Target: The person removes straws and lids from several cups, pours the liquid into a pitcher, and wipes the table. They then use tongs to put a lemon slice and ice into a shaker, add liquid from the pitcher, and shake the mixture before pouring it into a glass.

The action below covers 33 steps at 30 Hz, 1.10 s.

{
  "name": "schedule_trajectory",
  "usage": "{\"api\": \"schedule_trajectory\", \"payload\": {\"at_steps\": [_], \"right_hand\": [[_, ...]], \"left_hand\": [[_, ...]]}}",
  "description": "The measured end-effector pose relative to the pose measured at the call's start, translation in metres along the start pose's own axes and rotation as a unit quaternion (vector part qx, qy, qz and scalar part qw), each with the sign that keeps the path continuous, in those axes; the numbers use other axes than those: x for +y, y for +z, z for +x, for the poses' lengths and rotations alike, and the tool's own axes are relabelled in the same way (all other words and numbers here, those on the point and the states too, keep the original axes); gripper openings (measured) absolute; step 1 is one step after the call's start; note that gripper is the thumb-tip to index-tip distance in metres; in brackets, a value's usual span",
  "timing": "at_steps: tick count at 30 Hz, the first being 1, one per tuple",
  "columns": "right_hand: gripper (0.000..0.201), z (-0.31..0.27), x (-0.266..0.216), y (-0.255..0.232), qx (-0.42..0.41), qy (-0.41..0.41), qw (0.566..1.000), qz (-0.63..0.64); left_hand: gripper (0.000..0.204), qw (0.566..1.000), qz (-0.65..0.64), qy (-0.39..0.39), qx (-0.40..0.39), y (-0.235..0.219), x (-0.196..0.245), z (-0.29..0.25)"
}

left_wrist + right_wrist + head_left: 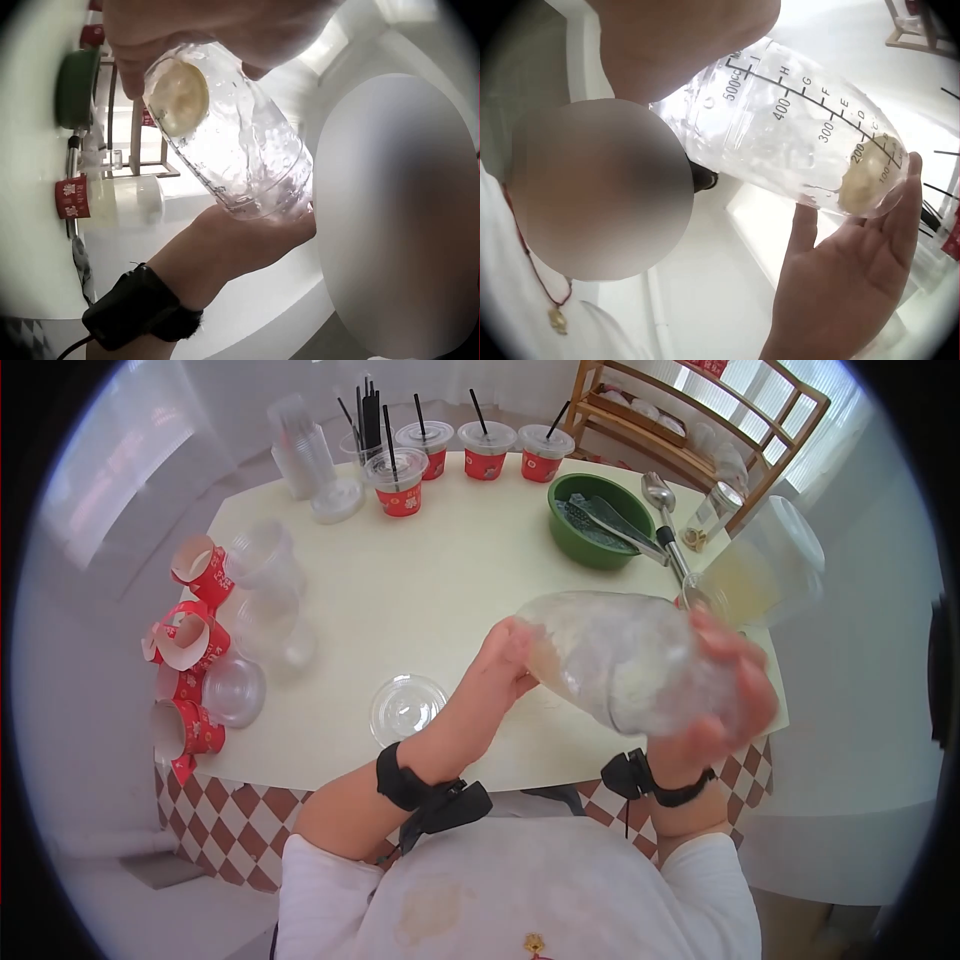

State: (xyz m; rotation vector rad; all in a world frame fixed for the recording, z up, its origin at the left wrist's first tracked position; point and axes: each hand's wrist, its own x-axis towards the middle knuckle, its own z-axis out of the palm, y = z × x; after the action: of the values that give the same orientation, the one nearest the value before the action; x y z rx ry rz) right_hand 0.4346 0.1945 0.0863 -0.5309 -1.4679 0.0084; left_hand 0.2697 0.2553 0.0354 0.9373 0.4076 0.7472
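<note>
A clear plastic shaker (620,655) with a printed measuring scale lies tilted between my two hands over the right front of the table. My left hand (492,670) holds its base end, thumb on one side and fingers on the other. At the opposite end my right hand (738,685) grips the shaker, blurred in the head view. Inside, a pale yellow lemon slice (180,97) sits near the base, and clear liquid wets the walls. The right hand hides most of the shaker's top end. Left of my left forearm, a clear lid (408,708) lies flat on the table.
Several red cups with black straws (485,452) stand at the back. Right of them is a green bowl (590,550) with a scoop, then a long spoon (660,490) and a pitcher of yellowish liquid (755,575). Red paper sleeves (190,635) and clear cups (265,555) line the left edge.
</note>
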Motion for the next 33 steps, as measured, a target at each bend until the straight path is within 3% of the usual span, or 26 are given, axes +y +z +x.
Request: {"api": "schedule_trajectory", "payload": {"at_steps": [1,2,4,5,8,10,11,13,14,16,19,21,22,24,25,26,27,28,29,30,33], "right_hand": [[0.031,-0.009,0.023,-0.004,-0.042,0.073,0.991,-0.104],[0.031,-0.016,0.031,0.002,-0.012,0.183,0.980,-0.078],[0.031,-0.013,0.028,-0.001,0.018,0.168,0.983,-0.073],[0.031,-0.012,0.022,-0.004,0.032,0.165,0.983,-0.071],[0.044,0.004,-0.007,-0.004,0.095,-0.140,0.985,0.023],[0.043,0.005,-0.003,-0.004,0.087,-0.202,0.975,0.020],[0.043,0.005,-0.002,-0.005,0.083,-0.231,0.969,0.016],[0.040,0.002,0.005,-0.006,0.039,-0.114,0.992,-0.032],[0.037,-0.003,0.014,-0.006,-0.001,0.031,0.997,-0.076],[0.037,-0.016,0.037,-0.003,0.002,0.190,0.974,-0.124],[0.032,-0.013,0.035,-0.005,0.052,0.191,0.978,-0.072],[0.042,-0.001,0.003,-0.009,0.077,0.022,0.993,-0.084],[0.048,0.001,-0.006,-0.002,0.162,-0.120,0.979,-0.037],[0.050,0.017,-0.015,0.013,0.191,-0.297,0.932,0.078],[0.047,0.012,-0.015,0.005,0.146,-0.278,0.949,0.020],[0.046,0.007,-0.015,-0.003,0.100,-0.261,0.959,-0.041],[0.044,0.000,-0.007,-0.008,0.043,-0.123,0.986,-0.103],[0.043,-0.002,0.006,-0.009,-0.014,0.018,0.987,-0.160],[0.039,-0.003,0.024,-0.007,-0.002,0.092,0.982,-0.165],[0.034,-0.005,0.037,-0.005,0.019,0.157,0.981,-0.117],[0.029,-0.002,0.053,-0.001,0.012,0.246,0.968,-0.052]], "left_hand": [[0.052,0.998,-0.023,-0.045,0.033,-0.008,-0.014,0.001],[0.050,0.993,-0.046,-0.088,0.067,-0.011,-0.026,-0.001],[0.053,0.983,-0.043,-0.143,0.106,-0.005,-0.029,-0.004],[0.054,0.993,-0.013,-0.087,0.084,0.003,-0.021,-0.008],[0.058,0.994,0.067,0.087,0.007,0.025,0.008,-0.015],[0.060,0.971,0.099,0.212,-0.052,0.035,0.015,-0.017],[0.060,0.983,0.080,0.160,-0.038,0.030,0.013,-0.012],[0.062,0.997,0.044,0.057,-0.009,0.008,0.002,0.003],[0.061,1.000,0.017,-0.013,0.004,-0.003,-0.011,0.006],[0.059,0.987,-0.039,-0.151,0.031,-0.019,-0.027,0.008],[0.063,0.991,-0.027,-0.128,0.022,-0.013,-0.027,0.005],[0.065,0.997,0.075,-0.004,0.017,0.013,-0.001,-0.008],[0.066,0.990,0.126,0.058,0.013,0.022,0.009,-0.012],[0.067,0.968,0.132,0.210,-0.038,0.027,0.010,-0.012],[0.067,0.948,0.131,0.282,-0.064,0.029,0.009,-0.013],[0.067,0.972,0.102,0.207,-0.038,0.026,0.012,-0.007],[0.066,0.991,0.063,0.114,-0.023,0.015,0.005,0.000],[0.066,0.999,0.025,0.021,-0.007,-0.003,-0.009,0.009],[0.066,0.997,-0.013,-0.073,0.010,-0.011,-0.014,0.014],[0.060,0.995,-0.023,-0.091,0.023,-0.014,-0.020,0.015],[0.050,0.990,-0.040,-0.120,0.059,-0.014,-0.027,0.015]]}}
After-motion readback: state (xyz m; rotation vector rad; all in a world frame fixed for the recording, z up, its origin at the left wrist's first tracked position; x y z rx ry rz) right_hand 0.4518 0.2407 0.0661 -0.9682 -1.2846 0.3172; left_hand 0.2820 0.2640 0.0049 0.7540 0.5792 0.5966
